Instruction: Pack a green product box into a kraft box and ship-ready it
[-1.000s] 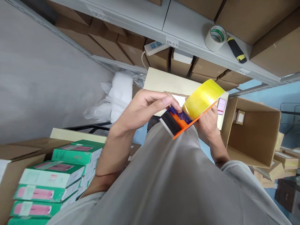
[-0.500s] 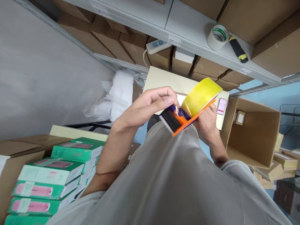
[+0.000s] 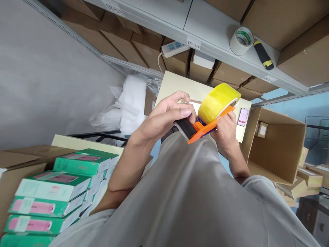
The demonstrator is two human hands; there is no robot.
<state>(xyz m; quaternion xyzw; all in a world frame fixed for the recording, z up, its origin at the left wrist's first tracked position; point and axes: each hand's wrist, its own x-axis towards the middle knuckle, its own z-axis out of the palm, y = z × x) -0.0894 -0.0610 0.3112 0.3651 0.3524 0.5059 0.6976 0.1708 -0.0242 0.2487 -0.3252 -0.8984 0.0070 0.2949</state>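
An orange tape dispenser (image 3: 204,131) with a black roller and a toothed metal edge is held tilted in front of my body. It carries a large roll of yellowish clear tape (image 3: 216,101). My right hand (image 3: 227,130) is closed round the dispenser's far side, its grip partly hidden behind the orange plate. My left hand (image 3: 168,111) is at the roller end, thumb stretched out and index finger lifted apart from it. Another of its fingers reaches in between roller and roll. Whether that finger touches the tape's loose end cannot be made out.
Behind the hands is a pale table (image 3: 177,82) with a phone (image 3: 242,116). An open cardboard box (image 3: 277,147) stands at right, stacked green boxes (image 3: 77,164) at left. The shelf (image 3: 205,24) above bears a white tape roll (image 3: 241,42) and a black-yellow tool (image 3: 263,55).
The left fingers, pinched together at the tape's strip before, have spread, with the index finger raised. The dispenser has tilted and shifted slightly up and left; my right hand keeps holding it.
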